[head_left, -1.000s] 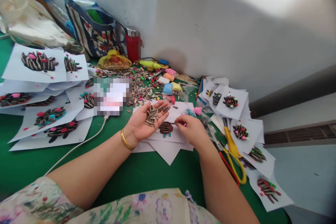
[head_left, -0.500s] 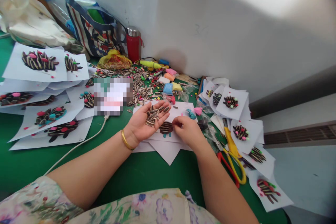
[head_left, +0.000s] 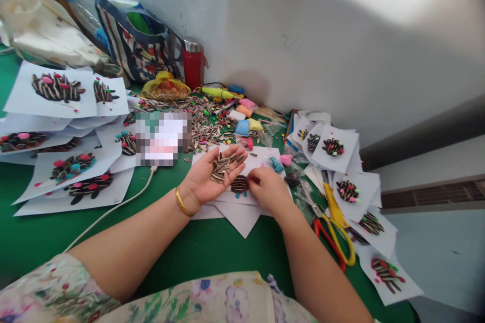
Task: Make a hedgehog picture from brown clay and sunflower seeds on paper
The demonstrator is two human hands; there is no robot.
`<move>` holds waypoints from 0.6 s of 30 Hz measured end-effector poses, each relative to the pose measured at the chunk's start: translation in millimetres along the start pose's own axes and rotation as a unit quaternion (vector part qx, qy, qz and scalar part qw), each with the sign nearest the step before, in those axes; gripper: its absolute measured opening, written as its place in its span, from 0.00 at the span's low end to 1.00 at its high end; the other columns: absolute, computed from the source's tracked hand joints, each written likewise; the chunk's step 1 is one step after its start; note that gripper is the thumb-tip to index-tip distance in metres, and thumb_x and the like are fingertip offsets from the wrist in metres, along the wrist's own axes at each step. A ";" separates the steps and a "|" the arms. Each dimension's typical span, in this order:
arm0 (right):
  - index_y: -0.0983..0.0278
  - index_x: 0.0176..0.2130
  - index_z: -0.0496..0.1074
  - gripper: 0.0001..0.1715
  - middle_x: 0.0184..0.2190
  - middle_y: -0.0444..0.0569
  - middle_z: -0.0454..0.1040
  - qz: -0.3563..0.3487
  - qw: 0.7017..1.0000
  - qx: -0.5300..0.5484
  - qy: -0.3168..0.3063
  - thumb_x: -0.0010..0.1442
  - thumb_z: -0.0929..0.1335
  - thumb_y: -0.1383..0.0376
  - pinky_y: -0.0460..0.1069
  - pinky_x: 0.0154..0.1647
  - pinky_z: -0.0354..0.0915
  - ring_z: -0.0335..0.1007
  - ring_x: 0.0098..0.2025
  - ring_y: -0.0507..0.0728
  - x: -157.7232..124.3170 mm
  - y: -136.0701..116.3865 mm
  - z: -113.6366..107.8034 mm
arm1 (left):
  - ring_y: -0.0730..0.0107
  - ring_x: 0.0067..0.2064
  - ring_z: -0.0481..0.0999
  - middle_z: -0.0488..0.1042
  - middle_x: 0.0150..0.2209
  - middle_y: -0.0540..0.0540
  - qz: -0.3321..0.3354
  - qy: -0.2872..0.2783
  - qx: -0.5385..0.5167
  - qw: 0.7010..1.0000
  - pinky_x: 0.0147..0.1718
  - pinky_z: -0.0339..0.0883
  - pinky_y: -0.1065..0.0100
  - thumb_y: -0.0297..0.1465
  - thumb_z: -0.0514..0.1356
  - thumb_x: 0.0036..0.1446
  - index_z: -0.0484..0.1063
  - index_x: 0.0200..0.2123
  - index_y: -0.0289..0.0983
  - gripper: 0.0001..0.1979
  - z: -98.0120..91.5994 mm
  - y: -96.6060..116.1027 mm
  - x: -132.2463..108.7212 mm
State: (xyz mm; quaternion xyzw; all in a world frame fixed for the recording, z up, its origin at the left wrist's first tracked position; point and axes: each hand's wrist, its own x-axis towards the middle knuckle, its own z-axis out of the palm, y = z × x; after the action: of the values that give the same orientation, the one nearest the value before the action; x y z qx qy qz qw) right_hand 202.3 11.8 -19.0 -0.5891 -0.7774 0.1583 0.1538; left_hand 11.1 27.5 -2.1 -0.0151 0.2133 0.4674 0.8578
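My left hand (head_left: pixel 204 176) is palm up with its fingers stretched out, cradling a small heap of striped sunflower seeds (head_left: pixel 223 166). Just right of it, the bent fingers of my right hand (head_left: pixel 268 187) are pinched together at the edge of a dark clay figure (head_left: pixel 239 183) with seeds across it and blue feet. Whatever sits between those fingertips is hidden. The figure lies on a white sheet (head_left: pixel 261 157), partly covered by my left fingers. One loose seed (head_left: pixel 253 155) rests on that sheet.
Scattered seeds (head_left: pixel 200 126) and coloured clay packs (head_left: pixel 242 127) lie behind my hands. Scissors (head_left: pixel 337 237) are at the right. Sheets with finished-looking seed figures (head_left: pixel 58 88) pile up on both sides. A red flask (head_left: pixel 192 65) and a striped bag (head_left: pixel 136 40) stand by the wall.
My right hand has shifted very slightly left along the clay figure's edge, its fingers still pinched. The left hand with its seeds stays in place.
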 end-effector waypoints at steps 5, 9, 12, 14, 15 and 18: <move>0.62 0.33 0.77 0.08 0.31 0.47 0.74 -0.008 1.000 -0.018 -0.003 0.58 0.68 0.71 0.48 0.38 0.60 0.69 0.37 0.55 1.6 -1.4 -0.5 | 0.57 0.55 0.76 0.76 0.51 0.32 -0.003 0.005 0.002 1.000 0.52 0.73 0.58 0.36 0.48 0.69 0.69 0.55 0.30 0.20 -0.6 -1.3 0.4; 0.62 0.32 0.77 0.08 0.30 0.47 0.75 -0.015 1.000 -0.019 -0.004 0.57 0.68 0.71 0.48 0.38 0.60 0.68 0.36 0.55 2.5 -1.0 0.6 | 0.57 0.55 0.76 0.77 0.51 0.33 -0.008 0.010 0.004 1.000 0.51 0.74 0.59 0.36 0.48 0.69 0.69 0.56 0.31 0.21 0.5 -2.4 -0.1; 0.62 0.33 0.78 0.08 0.30 0.47 0.74 -0.022 1.000 -0.019 0.001 0.57 0.68 0.72 0.48 0.39 0.61 0.69 0.37 0.55 2.0 0.8 2.3 | 0.56 0.55 0.76 0.77 0.51 0.32 -0.009 0.014 0.005 1.000 0.52 0.73 0.59 0.36 0.48 0.69 0.70 0.55 0.29 0.21 1.3 -2.8 -0.3; 0.62 0.33 0.78 0.07 0.31 0.48 0.74 -0.033 0.999 -0.014 0.008 0.57 0.68 0.71 0.49 0.40 0.62 0.69 0.38 0.56 0.8 1.4 1.9 | 0.56 0.55 0.76 0.76 0.51 0.31 -0.009 0.015 0.008 1.000 0.52 0.73 0.59 0.36 0.48 0.69 0.70 0.55 0.29 0.21 1.5 -2.7 -0.3; 0.62 0.34 0.78 0.07 0.31 0.48 0.74 -0.040 0.999 -0.010 0.017 0.57 0.69 0.71 0.49 0.41 0.62 0.69 0.38 0.56 -0.1 1.2 0.9 | 0.56 0.55 0.76 0.76 0.51 0.31 -0.010 0.015 0.009 1.000 0.52 0.73 0.59 0.36 0.48 0.69 0.70 0.55 0.29 0.21 1.4 -2.7 -0.3; 0.63 0.33 0.77 0.06 0.30 0.47 0.72 -0.059 0.995 0.010 0.078 0.58 0.68 0.70 0.50 0.41 0.63 0.68 0.37 0.56 -4.3 -3.1 -5.7 | 0.57 0.54 0.76 0.77 0.50 0.33 -0.012 0.009 0.007 1.000 0.52 0.73 0.59 0.37 0.48 0.69 0.70 0.56 0.30 0.21 0.2 -3.4 -0.3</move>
State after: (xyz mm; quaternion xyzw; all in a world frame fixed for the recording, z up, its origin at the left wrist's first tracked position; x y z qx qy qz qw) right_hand 203.1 7.3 -12.7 -0.5509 -0.7950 0.1101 0.2288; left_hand 13.8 25.4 -2.4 -0.0156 0.2244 0.4552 0.8615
